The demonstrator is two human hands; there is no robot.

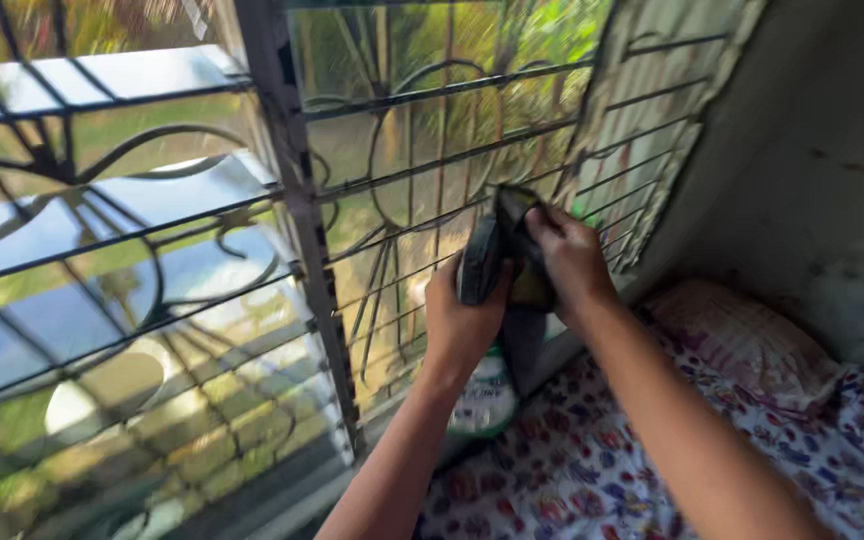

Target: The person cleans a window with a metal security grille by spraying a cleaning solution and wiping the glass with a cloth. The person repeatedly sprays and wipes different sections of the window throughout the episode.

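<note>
Dark cloth (512, 235), soft and crumpled, sits at the centre of the view, bunched against the window grille (392, 150) and gripped by both hands: the left hand (462, 315) at 7 o'clock of it, the right hand (567, 255) at 3 o'clock, each closed on the fabric. By my judgement the wiping is midway; the glass looks streaked. Below, at 6 o'clock, a green-and-white bottle (484, 395) stands by the floral bedsheet (572, 470) and a pillow (742, 340).
</note>
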